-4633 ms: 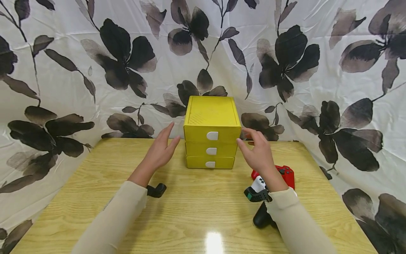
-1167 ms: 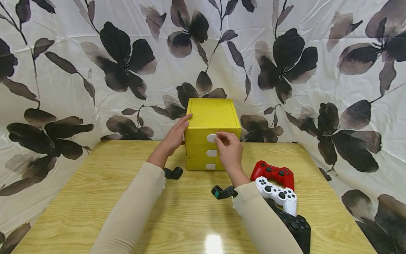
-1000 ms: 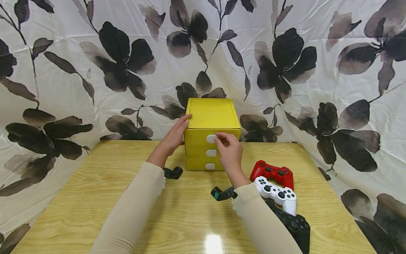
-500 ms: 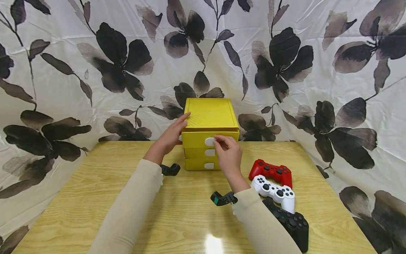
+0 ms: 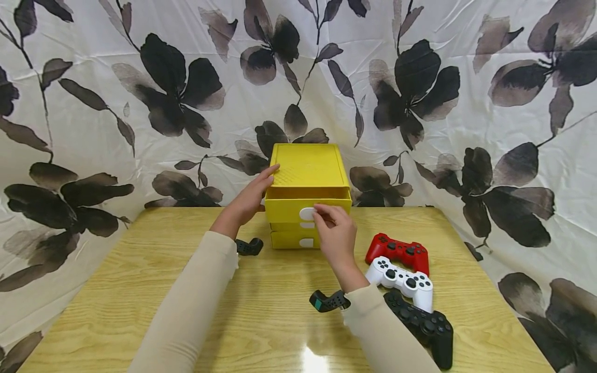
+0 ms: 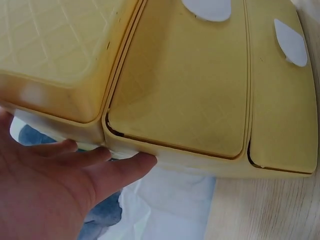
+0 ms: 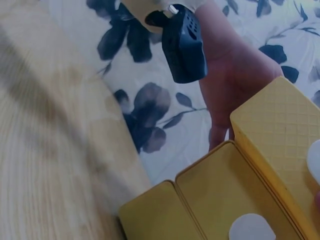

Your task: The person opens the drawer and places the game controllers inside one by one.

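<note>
A small yellow three-drawer cabinet (image 5: 310, 166) stands at the back of the table. Its top drawer (image 5: 282, 211) is pulled partway out, with a dark gap below the lid. My right hand (image 5: 337, 233) pinches the white pull tab (image 5: 306, 214) on that drawer between thumb and fingers. Against the cabinet's left side rests my left hand (image 5: 247, 203), fingers extended. In the left wrist view those fingers (image 6: 127, 172) lie along the side wall, and the top drawer (image 6: 40, 40) juts past the lower two. The right wrist view shows the top drawer (image 7: 280, 125) jutting likewise.
Right of my right forearm lie a red game controller (image 5: 396, 254), a white one (image 5: 406, 280) and a black one (image 5: 426, 326), in an overlapping row on the wooden table (image 5: 154, 269). A floral cloth (image 5: 186, 155) hangs close behind the cabinet.
My hands came from beside the cabinet to its left side and the top tab. Since then the right hand has drawn the top drawer outward; the left hand stays against the side.
</note>
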### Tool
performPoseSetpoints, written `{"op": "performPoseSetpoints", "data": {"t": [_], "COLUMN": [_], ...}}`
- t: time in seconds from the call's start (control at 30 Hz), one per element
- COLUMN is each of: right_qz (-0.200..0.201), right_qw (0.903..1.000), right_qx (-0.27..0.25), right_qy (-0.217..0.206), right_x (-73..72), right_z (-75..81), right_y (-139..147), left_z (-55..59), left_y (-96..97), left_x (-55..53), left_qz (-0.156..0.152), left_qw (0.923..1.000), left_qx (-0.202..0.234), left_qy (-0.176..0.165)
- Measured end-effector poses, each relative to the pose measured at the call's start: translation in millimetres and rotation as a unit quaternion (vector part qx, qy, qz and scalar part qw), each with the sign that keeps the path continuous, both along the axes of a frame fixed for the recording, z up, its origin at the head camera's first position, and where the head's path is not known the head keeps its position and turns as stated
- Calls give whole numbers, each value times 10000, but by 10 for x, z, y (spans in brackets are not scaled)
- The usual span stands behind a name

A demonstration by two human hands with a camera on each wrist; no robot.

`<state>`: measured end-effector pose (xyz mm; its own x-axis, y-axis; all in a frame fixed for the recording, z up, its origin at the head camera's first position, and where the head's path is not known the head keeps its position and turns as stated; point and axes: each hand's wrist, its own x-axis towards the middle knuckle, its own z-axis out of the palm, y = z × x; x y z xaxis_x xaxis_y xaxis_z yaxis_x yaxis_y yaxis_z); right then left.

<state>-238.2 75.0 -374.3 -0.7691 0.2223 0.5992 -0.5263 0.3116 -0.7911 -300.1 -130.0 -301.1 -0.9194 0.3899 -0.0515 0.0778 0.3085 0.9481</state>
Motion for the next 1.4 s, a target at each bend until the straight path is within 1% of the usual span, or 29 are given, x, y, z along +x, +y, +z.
{"op": "performPoseSetpoints", "data": {"t": [0.17, 0.23, 0.33, 0.4, 0.47, 0.5, 0.57, 0.67, 0.73, 0.8, 0.97, 1.1, 1.3, 1.4], "right_qz": [37, 38, 17, 8, 15, 6, 16, 58, 119, 189, 222, 189, 269, 294], "right_qw": [10000, 10000, 10000, 10000, 10000, 10000, 10000, 10000, 9999, 9998, 9996, 9997, 9996, 9995], "right_qx": [-32, -42, -39, -39, -49, -39, -25, -1, -4, -22, 47, 95, 57, 4], "right_qy": [69, 12, -56, -35, 1, 7, 12, -32, -3, 48, 154, 138, 106, 143], "right_x": [61, 92, 129, 149, 171, 186, 263, 290, 301, 261, 305, 335, 396, 425], "right_z": [4, 2, -5, -11, -7, 2, 70, 60, 41, -32, -33, -31, -35, -45], "right_y": [-8, -7, -6, -3, -3, -4, -16, -11, -5, 15, 30, 35, 35, 38], "left_z": [-33, -74, -163, -214, -237, -221, -165, -79, -47, -44, -44, -58, -78, -79], "left_y": [-40, -60, -85, -91, -92, -87, -78, -70, -70, -72, -70, -67, -57, -49], "left_x": [-41, -83, -169, -220, -242, -229, -180, -106, -80, -79, -77, -86, -103, -93], "left_qz": [-128, -157, -138, -155, -200, -239, -328, -394, -423, -416, -353, -329, -317, -287], "left_qw": [9999, 9997, 9995, 9995, 9995, 9994, 9991, 9987, 9986, 9987, 9993, 9992, 9991, 9991], "left_qx": [83, 151, 163, 158, 150, 152, 174, 159, 147, 132, -60, -229, -268, -298], "left_qy": [-63, -142, -211, -211, -197, -199, -216, -279, -280, -281, -125, 15, 20, 41]}}
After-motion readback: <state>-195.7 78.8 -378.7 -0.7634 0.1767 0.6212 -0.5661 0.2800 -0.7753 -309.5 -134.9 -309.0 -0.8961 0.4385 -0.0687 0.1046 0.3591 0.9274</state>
